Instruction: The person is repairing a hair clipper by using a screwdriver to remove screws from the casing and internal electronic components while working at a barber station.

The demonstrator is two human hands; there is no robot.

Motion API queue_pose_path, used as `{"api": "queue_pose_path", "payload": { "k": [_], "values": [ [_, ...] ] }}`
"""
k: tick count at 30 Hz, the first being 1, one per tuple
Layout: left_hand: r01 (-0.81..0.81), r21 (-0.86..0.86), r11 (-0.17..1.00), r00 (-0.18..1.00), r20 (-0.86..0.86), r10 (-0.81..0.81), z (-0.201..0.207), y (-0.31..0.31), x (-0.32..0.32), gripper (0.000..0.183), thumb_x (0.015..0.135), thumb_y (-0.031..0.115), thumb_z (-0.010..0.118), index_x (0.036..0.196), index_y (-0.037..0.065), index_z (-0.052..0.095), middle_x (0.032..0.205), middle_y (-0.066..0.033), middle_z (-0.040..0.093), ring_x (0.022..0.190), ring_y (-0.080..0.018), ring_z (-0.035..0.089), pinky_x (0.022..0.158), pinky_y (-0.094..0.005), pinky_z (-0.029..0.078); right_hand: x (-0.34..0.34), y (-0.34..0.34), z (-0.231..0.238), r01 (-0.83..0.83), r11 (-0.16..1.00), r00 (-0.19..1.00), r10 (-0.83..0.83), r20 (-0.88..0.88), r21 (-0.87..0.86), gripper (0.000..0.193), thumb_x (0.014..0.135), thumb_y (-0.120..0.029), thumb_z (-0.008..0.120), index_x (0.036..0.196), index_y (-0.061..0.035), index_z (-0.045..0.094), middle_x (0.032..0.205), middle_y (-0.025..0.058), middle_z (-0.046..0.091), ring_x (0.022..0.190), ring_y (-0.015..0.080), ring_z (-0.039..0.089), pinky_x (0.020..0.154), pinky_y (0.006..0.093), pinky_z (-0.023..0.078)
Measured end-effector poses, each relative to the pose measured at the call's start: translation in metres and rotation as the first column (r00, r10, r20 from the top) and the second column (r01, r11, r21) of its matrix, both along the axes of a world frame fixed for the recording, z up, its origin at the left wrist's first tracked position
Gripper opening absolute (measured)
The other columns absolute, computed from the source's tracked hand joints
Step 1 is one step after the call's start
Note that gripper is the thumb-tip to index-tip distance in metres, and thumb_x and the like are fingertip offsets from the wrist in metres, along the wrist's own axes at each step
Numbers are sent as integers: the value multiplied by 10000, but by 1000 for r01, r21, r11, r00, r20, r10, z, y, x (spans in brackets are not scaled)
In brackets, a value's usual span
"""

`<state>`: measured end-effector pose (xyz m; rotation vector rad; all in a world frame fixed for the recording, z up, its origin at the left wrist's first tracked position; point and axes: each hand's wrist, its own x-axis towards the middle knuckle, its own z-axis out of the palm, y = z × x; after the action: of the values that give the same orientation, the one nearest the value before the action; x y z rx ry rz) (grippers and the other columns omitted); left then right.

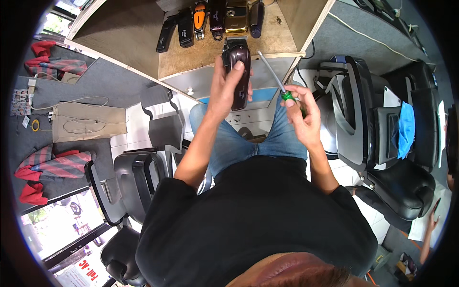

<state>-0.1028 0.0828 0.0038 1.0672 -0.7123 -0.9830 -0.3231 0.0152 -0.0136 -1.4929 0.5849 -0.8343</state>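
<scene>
A dark maroon hair clipper (240,52) with a black blade head stands upright in my left hand (224,88). The thumb presses on its front and the fingers wrap behind it. In my right hand (306,115) is a screwdriver (271,70) with a green handle and a long metal shaft. Its shaft points up and to the left, and the tip is apart from the clipper, just right of its head. Behind the clipper, several other clippers and trimmers stand in a row on a wooden shelf (191,61), among them an orange trimmer (199,18) and a gold clipper (236,19).
Below the shelf is a grey drawer front with a white knob (190,91). Black barber chairs stand at the right (361,115) and left (136,179). A blue cloth (406,130) hangs on the right chair. Another person's hand (432,222) shows at the far right.
</scene>
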Motion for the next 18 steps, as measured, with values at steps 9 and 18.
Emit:
{"api": "queue_pose_path", "payload": {
  "k": [9, 18],
  "values": [
    [-167, -26, 986, 977, 129, 169, -32, -3, -41, 380, 1013, 302, 748, 1180, 15, 564, 948, -88, 645, 724, -162, 622, 659, -297, 523, 31, 37, -25, -34, 994, 998, 39, 46, -103, 396, 977, -75, 716, 1238, -30, 423, 882, 119, 708, 758, 177, 689, 661, 361, 525],
    [-132, -15, 991, 979, -160, 128, -36, -16, -42, 351, 1090, 338, 638, 1150, 15, 516, 808, -81, 595, 621, -173, 612, 537, -329, 523, 11, 24, -18, -84, 996, 978, 77, -196, -26, 463, 1009, -270, 747, 1234, -32, 418, 643, 132, 610, 513, 247, 594, 511, 401, 426]
  ]
}}
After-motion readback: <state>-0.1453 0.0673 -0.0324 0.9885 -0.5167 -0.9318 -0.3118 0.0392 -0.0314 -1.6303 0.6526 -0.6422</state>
